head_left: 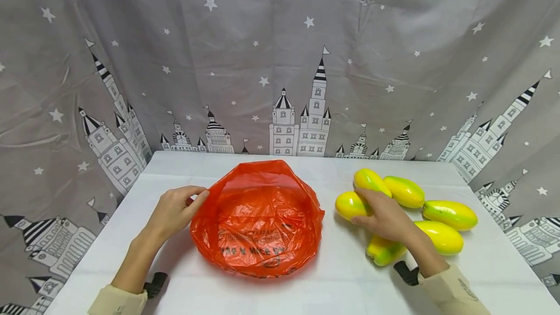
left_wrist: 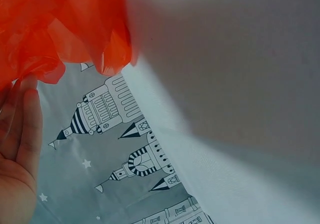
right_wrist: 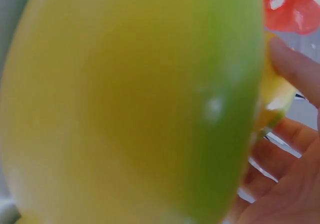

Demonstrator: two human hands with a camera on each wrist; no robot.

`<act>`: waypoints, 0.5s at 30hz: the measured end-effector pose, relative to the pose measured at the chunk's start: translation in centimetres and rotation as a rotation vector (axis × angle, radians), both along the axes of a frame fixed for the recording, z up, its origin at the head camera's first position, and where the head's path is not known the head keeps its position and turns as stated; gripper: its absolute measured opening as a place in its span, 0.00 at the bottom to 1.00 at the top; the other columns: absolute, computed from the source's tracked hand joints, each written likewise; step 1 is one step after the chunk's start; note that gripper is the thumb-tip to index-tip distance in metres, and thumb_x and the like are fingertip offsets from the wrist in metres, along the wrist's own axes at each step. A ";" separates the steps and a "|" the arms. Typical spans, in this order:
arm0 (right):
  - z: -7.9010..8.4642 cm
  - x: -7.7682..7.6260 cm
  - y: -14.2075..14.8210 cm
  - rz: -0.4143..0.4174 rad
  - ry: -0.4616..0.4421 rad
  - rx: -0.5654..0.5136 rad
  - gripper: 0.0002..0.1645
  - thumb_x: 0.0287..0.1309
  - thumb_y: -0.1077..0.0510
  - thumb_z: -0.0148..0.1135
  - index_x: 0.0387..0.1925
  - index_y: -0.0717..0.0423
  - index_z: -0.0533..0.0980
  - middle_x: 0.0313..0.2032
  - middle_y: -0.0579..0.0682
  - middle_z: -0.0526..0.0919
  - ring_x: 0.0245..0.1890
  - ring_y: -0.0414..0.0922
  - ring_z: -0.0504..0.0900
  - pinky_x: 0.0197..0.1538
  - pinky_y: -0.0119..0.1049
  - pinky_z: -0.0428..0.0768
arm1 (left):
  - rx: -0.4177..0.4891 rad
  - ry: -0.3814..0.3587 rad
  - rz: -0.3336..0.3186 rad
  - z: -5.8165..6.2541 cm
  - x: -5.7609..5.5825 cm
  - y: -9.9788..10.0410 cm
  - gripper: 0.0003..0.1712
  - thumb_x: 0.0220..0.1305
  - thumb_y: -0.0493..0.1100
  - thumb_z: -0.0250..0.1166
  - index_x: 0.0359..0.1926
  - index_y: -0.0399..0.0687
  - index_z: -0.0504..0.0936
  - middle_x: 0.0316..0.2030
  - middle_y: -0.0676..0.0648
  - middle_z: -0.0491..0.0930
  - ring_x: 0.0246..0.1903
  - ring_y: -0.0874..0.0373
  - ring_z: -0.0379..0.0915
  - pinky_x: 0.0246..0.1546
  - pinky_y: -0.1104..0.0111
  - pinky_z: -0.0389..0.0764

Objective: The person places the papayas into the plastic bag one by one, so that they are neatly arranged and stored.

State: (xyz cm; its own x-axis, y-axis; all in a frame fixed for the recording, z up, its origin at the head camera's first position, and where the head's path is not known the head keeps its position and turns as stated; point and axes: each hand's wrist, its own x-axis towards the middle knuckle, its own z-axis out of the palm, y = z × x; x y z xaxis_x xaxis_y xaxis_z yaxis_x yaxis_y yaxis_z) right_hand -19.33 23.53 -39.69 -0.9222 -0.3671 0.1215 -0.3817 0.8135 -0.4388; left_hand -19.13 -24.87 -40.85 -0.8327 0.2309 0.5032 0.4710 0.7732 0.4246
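Note:
A red plastic bag (head_left: 258, 208) stands on the table with its mouth spread wide; dark print shows on it. My left hand (head_left: 175, 210) pinches the left rim of the bag between thumb and fingers; in the left wrist view, the bag's edge gathers at the fingertips. To the right of the bag, my right hand (head_left: 385, 215) grips a glossy oblong yellow-green fruit (head_left: 348, 205), thumb on the near side and fingers over the far side. Another such fruit (right_wrist: 130, 104) fills most of the right wrist view, close to the camera.
Several similar fruits lie around the right hand: one behind it (head_left: 369, 179), one at the back (head_left: 404, 192), one far right (head_left: 452, 214), one partly behind the forearm (head_left: 442, 238), one in front (head_left: 387, 252). A grey castle-print curtain (head_left: 262, 62) hangs behind the white table (head_left: 323, 286).

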 end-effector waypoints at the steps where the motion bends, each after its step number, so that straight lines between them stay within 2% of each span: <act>1: 0.1 0.0 0.0 0.001 0.006 -0.011 0.43 0.54 0.50 0.74 0.66 0.63 0.68 0.63 0.59 0.73 0.61 0.59 0.72 0.63 0.59 0.68 | -0.001 0.000 0.000 0.0 0.0 0.0 0.07 0.65 0.39 0.65 0.40 0.40 0.88 0.36 0.45 0.86 0.27 0.56 0.80 0.30 0.59 0.82; 7: 1.1 -0.1 0.2 -0.008 0.050 -0.062 0.44 0.56 0.44 0.72 0.66 0.64 0.68 0.62 0.60 0.75 0.60 0.60 0.73 0.62 0.60 0.68 | -0.008 -0.007 -0.003 0.0 -0.1 0.2 0.08 0.65 0.39 0.65 0.39 0.40 0.88 0.36 0.44 0.86 0.26 0.56 0.79 0.30 0.59 0.82; 15: 1.9 -0.1 -0.3 -0.013 0.044 -0.092 0.46 0.58 0.37 0.66 0.68 0.62 0.67 0.63 0.58 0.73 0.61 0.58 0.73 0.62 0.58 0.69 | 0.006 -0.025 0.002 -0.1 0.1 0.1 0.08 0.66 0.39 0.65 0.40 0.40 0.88 0.36 0.44 0.86 0.28 0.54 0.81 0.31 0.58 0.83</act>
